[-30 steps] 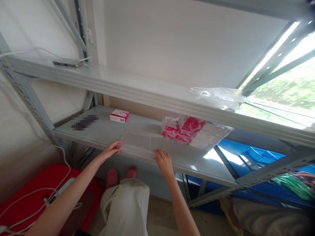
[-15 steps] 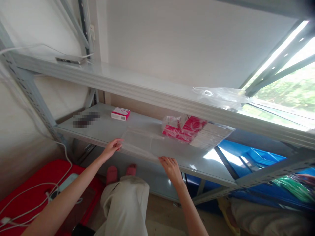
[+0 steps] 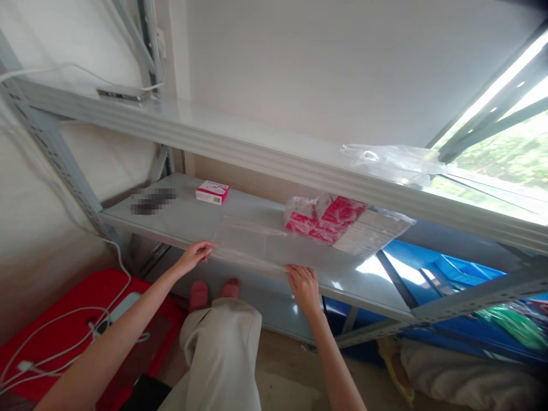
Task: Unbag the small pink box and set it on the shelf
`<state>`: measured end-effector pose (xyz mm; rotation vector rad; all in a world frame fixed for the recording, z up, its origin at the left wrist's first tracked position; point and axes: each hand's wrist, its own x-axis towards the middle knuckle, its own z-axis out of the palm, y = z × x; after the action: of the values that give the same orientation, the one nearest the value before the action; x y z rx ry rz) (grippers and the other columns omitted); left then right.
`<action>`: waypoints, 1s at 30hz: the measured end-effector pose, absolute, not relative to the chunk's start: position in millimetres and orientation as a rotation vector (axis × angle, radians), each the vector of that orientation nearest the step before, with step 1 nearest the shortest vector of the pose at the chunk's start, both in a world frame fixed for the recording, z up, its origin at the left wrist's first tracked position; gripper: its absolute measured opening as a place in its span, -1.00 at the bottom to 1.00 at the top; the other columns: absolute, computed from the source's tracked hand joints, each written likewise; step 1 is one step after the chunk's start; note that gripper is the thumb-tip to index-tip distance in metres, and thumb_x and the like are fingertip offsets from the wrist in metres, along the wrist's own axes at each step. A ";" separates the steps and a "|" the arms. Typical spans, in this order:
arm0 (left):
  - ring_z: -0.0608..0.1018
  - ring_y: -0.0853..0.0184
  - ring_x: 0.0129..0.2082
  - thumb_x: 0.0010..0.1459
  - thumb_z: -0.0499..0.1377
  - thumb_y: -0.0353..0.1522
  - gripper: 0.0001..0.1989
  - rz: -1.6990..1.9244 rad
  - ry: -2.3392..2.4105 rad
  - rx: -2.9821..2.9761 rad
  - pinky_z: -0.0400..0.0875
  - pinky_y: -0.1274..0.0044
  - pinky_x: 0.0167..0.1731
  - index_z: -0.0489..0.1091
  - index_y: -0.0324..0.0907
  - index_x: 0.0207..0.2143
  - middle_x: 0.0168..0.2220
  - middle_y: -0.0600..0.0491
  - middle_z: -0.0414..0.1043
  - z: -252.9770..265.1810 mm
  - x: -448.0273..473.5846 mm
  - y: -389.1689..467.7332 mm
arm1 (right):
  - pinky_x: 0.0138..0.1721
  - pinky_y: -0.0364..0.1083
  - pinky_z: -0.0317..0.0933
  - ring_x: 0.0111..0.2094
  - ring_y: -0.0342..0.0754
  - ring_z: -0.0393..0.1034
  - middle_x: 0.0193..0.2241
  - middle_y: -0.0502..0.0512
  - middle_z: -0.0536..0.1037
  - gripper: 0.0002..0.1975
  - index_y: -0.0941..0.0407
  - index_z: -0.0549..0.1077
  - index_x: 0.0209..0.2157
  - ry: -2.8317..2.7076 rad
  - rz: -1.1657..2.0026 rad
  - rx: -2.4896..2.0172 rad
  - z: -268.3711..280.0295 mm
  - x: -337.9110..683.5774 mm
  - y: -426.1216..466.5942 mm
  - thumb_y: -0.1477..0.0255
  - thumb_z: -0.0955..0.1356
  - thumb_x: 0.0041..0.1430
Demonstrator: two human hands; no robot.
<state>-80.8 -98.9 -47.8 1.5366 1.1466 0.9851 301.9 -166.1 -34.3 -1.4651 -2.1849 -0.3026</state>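
Observation:
A clear plastic bag (image 3: 246,242) lies stretched flat over the front edge of the lower metal shelf (image 3: 175,225). My left hand (image 3: 197,254) pinches its left corner, and my right hand (image 3: 303,283) grips the right corner with fingers bent over it. Behind the bag, a small pink-and-white box (image 3: 212,192) stands alone on the shelf. To the right of the bag lies a clear plastic bag holding several pink-and-white boxes (image 3: 323,220), with pale flat pieces at its right side.
A phone-like device (image 3: 124,93) with a white cable and a crumpled clear bag (image 3: 387,160) lie on the upper shelf. A red stool or table (image 3: 98,291) with cables stands at lower left. Blue bins (image 3: 454,271) and another person's leg (image 3: 462,365) are at right.
My right hand has shifted slightly right, and the bag looks spread a little wider and flatter. My view has moved slightly. The boxes stay where they were.

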 end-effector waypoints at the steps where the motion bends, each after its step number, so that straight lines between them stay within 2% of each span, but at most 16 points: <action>1: 0.36 0.43 -0.58 -0.01 0.14 -0.07 -0.52 0.966 1.139 1.540 0.26 0.58 -0.53 0.38 -0.26 -0.16 -0.48 0.08 0.36 -47.7 -82.2 -98.5 | -0.02 -0.02 0.04 -0.14 -0.06 0.35 -0.13 0.08 0.50 -0.59 0.03 0.44 -0.05 -2.166 -0.273 -1.460 -30.3 301.5 -164.7 0.62 0.18 0.14; 5: 0.36 0.44 -0.58 0.00 0.14 -0.10 -0.52 0.896 1.119 1.559 0.24 0.59 -0.55 0.37 -0.26 -0.14 -0.46 0.07 0.37 -46.2 -87.5 -100.0 | 0.01 0.01 0.04 0.00 -0.03 0.25 -0.01 0.06 0.40 -0.37 0.01 0.40 -0.03 -2.027 -0.152 -1.451 -11.6 302.5 -156.5 0.72 0.15 -0.13; 7: 0.37 0.42 -0.56 0.01 0.14 -0.11 -0.54 0.880 1.117 1.576 0.26 0.58 -0.52 0.37 -0.26 -0.13 -0.45 0.05 0.38 -45.2 -88.3 -102.5 | 0.00 0.02 0.07 0.01 -0.02 0.23 -0.01 0.07 0.39 -0.37 0.02 0.41 -0.05 -1.933 -0.116 -1.456 -1.1 297.8 -146.5 0.72 0.12 -0.15; 10: 0.38 0.40 -0.54 0.02 0.13 -0.13 -0.57 0.876 1.125 1.605 0.29 0.56 -0.49 0.38 -0.24 -0.14 -0.44 0.04 0.41 -44.0 -87.1 -105.8 | 0.01 0.01 0.08 0.03 -0.02 0.22 0.02 0.08 0.38 -0.47 0.04 0.40 -0.03 -1.897 -0.102 -1.478 10.4 273.5 -119.7 0.66 0.11 0.02; 13: 0.38 0.39 -0.55 0.01 0.14 -0.13 -0.59 0.873 1.147 1.634 0.29 0.57 -0.50 0.41 -0.22 -0.17 -0.45 0.05 0.40 -43.9 -86.0 -106.6 | 0.10 0.07 0.00 0.17 -0.01 0.07 0.15 0.13 0.25 -0.55 0.06 0.23 0.13 -2.038 -0.061 -1.502 7.2 234.1 -85.1 0.47 0.09 0.24; 16: 0.38 0.38 -0.56 0.02 0.12 -0.11 -0.58 0.867 1.173 1.685 0.28 0.56 -0.50 0.42 -0.23 -0.18 -0.45 0.03 0.41 -45.1 -89.9 -105.2 | 0.19 0.24 -0.24 0.26 0.01 -0.12 0.24 0.13 0.09 -0.52 0.03 0.04 0.24 -2.259 0.076 -1.576 -11.3 203.7 -56.3 0.29 0.07 0.31; 19: 0.42 0.32 -0.53 0.08 0.05 -0.09 -0.56 0.877 1.230 1.773 0.30 0.53 -0.47 0.42 -0.22 -0.16 -0.46 0.01 0.43 -44.7 -98.6 -105.7 | 0.17 0.32 -0.29 0.28 0.06 -0.16 0.25 0.16 0.06 -0.50 0.02 0.06 0.24 -2.338 0.188 -1.706 -31.2 195.7 -41.1 0.21 0.05 0.31; 22: 0.47 0.21 -0.31 0.14 0.02 -0.15 -0.65 1.004 1.415 1.954 0.34 0.42 -0.24 0.43 -0.15 -0.17 -0.32 -0.04 0.45 -38.0 -99.9 -112.0 | 0.17 0.35 -0.32 0.28 0.06 -0.16 0.25 0.16 0.07 -0.50 0.02 0.05 0.24 -2.259 0.061 -1.696 -38.9 198.8 -35.8 0.20 0.03 0.32; 25: 0.38 0.10 -0.05 0.17 0.04 -0.19 -0.68 1.230 1.685 2.151 0.22 0.26 0.00 0.41 -0.12 -0.11 -0.07 -0.11 0.34 -26.0 -80.1 -121.7 | 0.18 0.35 -0.39 0.28 0.03 -0.17 0.25 0.15 0.05 -0.49 0.01 0.00 0.26 -2.189 -0.075 -1.599 -35.3 199.3 -32.0 0.19 0.01 0.32; 30: 0.17 0.14 0.20 0.26 -0.03 -0.20 -0.60 1.106 1.446 2.442 0.09 0.23 0.14 0.22 -0.03 0.12 0.22 -0.04 0.08 -24.3 -22.1 -118.3 | 0.16 0.39 -0.34 0.27 0.08 -0.13 0.24 0.18 0.09 -0.50 0.04 0.06 0.23 -2.150 -0.122 -1.612 -39.2 205.3 -18.9 0.22 0.00 0.33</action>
<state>-22.1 -118.3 -24.3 2.4421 1.4459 1.1064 205.3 -18.9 -39.2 -1.6117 -2.1501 -0.1215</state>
